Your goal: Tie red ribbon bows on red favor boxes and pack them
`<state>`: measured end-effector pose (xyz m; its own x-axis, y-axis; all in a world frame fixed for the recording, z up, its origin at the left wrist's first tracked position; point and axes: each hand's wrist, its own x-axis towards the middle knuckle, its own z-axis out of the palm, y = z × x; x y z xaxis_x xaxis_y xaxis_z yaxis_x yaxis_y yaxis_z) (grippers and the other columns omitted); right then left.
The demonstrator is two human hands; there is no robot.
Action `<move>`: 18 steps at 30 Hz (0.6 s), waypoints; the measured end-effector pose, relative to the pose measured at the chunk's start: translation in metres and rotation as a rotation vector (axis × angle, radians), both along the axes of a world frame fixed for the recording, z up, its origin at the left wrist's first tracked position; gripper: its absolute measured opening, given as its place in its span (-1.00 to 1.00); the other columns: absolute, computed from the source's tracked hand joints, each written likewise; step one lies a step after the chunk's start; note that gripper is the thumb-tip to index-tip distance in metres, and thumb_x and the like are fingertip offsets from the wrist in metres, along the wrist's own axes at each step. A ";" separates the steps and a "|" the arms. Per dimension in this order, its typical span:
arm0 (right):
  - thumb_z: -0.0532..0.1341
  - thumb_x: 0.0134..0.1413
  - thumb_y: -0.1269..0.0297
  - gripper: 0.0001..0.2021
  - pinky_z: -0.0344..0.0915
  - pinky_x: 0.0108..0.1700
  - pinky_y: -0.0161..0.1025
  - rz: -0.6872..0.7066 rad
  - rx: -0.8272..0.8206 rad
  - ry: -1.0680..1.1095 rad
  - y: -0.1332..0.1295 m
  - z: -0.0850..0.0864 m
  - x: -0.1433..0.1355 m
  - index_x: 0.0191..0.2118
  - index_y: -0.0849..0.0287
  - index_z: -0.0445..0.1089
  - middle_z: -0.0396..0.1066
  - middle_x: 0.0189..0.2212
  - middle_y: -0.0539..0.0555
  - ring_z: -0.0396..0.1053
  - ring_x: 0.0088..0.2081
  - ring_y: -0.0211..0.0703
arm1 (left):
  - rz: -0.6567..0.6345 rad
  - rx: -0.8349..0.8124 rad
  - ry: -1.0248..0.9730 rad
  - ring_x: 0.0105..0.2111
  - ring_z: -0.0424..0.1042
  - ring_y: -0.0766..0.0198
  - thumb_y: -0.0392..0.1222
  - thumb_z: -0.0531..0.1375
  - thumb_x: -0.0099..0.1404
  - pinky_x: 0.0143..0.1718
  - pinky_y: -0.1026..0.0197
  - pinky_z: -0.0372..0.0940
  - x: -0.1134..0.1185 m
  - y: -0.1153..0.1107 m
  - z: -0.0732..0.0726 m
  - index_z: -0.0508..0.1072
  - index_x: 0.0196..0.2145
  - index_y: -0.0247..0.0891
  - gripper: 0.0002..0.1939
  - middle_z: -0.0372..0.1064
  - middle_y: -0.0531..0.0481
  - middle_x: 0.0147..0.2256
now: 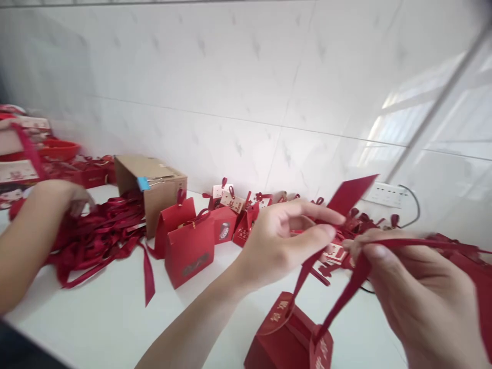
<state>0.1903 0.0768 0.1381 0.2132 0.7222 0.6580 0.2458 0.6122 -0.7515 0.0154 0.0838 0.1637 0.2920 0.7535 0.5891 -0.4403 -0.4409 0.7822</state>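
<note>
A dark red ribbon (pixel 354 279) runs up from a small red gift box (pixel 286 335) with gold lettering at the bottom of the view. My left hand (pixel 286 238) pinches one end of it between thumb and fingers, and a flat ribbon tail rises behind the fingertips. The other part is pinched in my right hand (pixel 418 282), with a length trailing off to the right. Both hands are above the box, close together but apart. The box stands on the white table (pixel 115 312).
Another person's arm (pixel 36 230) reaches into a heap of red ribbons (pixel 103 230) at left. A cardboard box (pixel 154 179), finished red boxes (pixel 190 251), gift tags (pixel 232 200) and a red basket (pixel 59 149) line the wall. A socket strip (pixel 384 195) is at right.
</note>
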 end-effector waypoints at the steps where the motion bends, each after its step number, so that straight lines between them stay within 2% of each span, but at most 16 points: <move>1: 0.36 -0.14 0.09 -0.79 0.43 -0.47 -0.31 0.044 -0.010 0.021 0.001 0.003 -0.002 -0.39 0.09 0.48 0.49 -0.46 0.04 0.45 -0.46 -0.16 | 0.014 0.010 0.002 -0.53 0.36 0.42 -0.30 0.18 0.19 -0.46 0.34 0.32 0.000 0.000 0.000 0.48 -0.32 -0.32 -0.90 0.34 0.03 -0.52; 6: 0.34 -0.13 0.05 -0.73 0.24 -0.67 -0.39 0.101 -0.031 0.012 0.002 0.012 -0.006 -0.52 0.16 0.43 0.39 -0.65 -0.01 0.30 -0.63 -0.28 | 0.056 -0.023 0.087 -0.52 0.34 0.45 -0.26 0.19 0.22 -0.46 0.39 0.32 0.002 -0.005 -0.001 0.45 -0.21 -0.27 -0.84 0.33 0.08 -0.53; 9: 0.33 -0.08 0.08 -0.73 0.24 -0.61 -0.38 0.192 -0.030 0.004 0.000 0.016 -0.006 -0.55 0.16 0.37 0.37 -0.63 -0.02 0.29 -0.60 -0.29 | 0.078 -0.041 0.202 -0.52 0.32 0.47 -0.23 0.20 0.23 -0.46 0.41 0.31 0.005 -0.007 0.000 0.43 -0.17 -0.24 -0.80 0.32 0.09 -0.51; 12: 0.33 -0.07 0.13 -0.78 0.29 -0.52 -0.35 0.272 -0.026 0.045 0.000 0.019 -0.007 -0.48 0.15 0.36 0.39 -0.56 -0.01 0.32 -0.53 -0.28 | 0.074 -0.058 0.287 -0.55 0.30 0.50 -0.19 0.20 0.23 -0.50 0.43 0.30 0.008 -0.007 -0.001 0.42 -0.16 -0.22 -0.79 0.33 0.09 -0.47; 15: 0.34 -0.08 0.15 -0.79 0.28 -0.51 -0.37 0.281 -0.026 0.059 -0.001 0.022 -0.008 -0.42 0.15 0.35 0.40 -0.54 -0.02 0.33 -0.51 -0.28 | 0.055 -0.084 0.286 -0.54 0.31 0.48 -0.13 0.23 0.20 -0.55 0.43 0.28 0.012 -0.009 -0.001 0.41 -0.17 -0.23 -0.76 0.34 0.06 -0.42; 18: 0.36 -0.12 0.17 -0.76 0.23 -0.57 -0.39 0.264 -0.018 0.061 -0.003 0.022 -0.010 -0.39 0.14 0.31 0.35 -0.57 -0.06 0.30 -0.55 -0.31 | 0.049 -0.109 0.271 -0.58 0.30 0.46 -0.07 0.24 0.18 -0.60 0.42 0.24 0.013 -0.012 -0.002 0.40 -0.19 -0.26 -0.72 0.33 0.07 -0.50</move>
